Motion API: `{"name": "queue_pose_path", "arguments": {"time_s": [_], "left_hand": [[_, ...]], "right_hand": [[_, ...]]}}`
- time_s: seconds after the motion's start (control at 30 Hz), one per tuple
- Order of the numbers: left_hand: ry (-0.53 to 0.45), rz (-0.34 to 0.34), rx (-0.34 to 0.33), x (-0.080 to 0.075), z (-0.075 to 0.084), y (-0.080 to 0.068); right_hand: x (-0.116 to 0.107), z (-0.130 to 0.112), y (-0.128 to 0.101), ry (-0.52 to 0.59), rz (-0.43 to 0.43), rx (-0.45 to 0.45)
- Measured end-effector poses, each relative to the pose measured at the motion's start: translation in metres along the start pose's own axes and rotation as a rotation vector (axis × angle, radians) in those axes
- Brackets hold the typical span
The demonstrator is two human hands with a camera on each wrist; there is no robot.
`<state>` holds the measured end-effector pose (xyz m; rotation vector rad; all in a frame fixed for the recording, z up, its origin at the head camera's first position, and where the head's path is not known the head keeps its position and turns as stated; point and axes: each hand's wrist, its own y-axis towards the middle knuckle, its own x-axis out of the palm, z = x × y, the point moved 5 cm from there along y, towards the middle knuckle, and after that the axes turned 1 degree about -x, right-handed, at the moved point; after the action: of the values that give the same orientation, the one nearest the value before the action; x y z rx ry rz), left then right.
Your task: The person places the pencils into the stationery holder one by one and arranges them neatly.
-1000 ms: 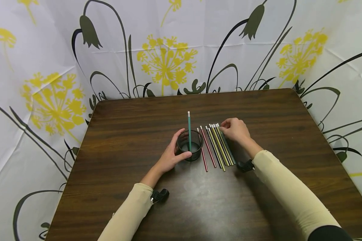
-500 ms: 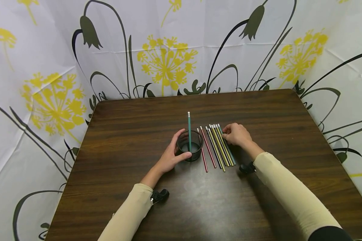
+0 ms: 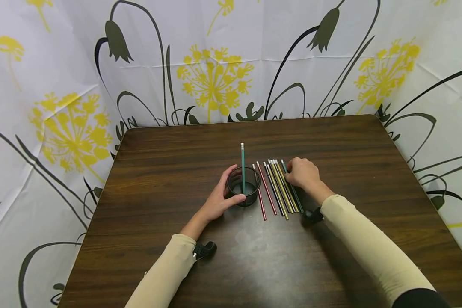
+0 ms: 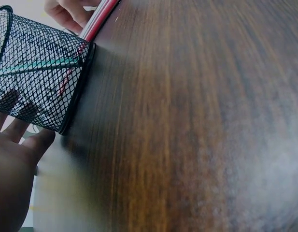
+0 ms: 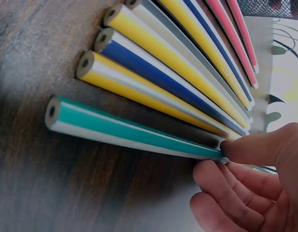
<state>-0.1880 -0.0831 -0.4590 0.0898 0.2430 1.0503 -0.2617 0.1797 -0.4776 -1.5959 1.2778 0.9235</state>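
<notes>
Right hand (image 3: 303, 174) pinches the green pencil (image 5: 134, 130) at its far end; held there, it could pivot and slip. Left hand (image 3: 220, 197) grips the cup (image 3: 243, 186).

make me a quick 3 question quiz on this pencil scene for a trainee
1. True or false: the left hand grips the black mesh cup.
2. Which pencil does the right hand pinch? A) a red one B) the green pencil at the row's right edge C) a yellow one
3. Fill in: the one pencil in the cup stands upright and is ____ in colour.

Key
1. True: fingers and thumb curl round its wall.
2. B: the right wrist view shows thumb and fingers on its far end, slightly apart from the row of pencils on the table.
3. Green.
</notes>
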Motion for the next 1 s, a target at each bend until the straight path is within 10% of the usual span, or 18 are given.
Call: {"name": "queue_pose_path", "arguments": {"time_s": [0.53, 0.77, 1.0], "left_hand": [[-0.004, 0.002, 0.009, 0.0, 0.001, -0.001], [-0.002, 0.006, -0.017, -0.001, -0.001, -0.002], [-0.006, -0.001, -0.009, 0.0, 0.0, 0.0]], "right_hand": [[-0.07, -0.036, -0.018, 0.264, 0.287, -0.072], [-0.107, -0.08, -0.042, 0.554, 0.455, -0.208], [-0.098, -0.109, -0.059, 0.67, 0.443, -0.403]]}}
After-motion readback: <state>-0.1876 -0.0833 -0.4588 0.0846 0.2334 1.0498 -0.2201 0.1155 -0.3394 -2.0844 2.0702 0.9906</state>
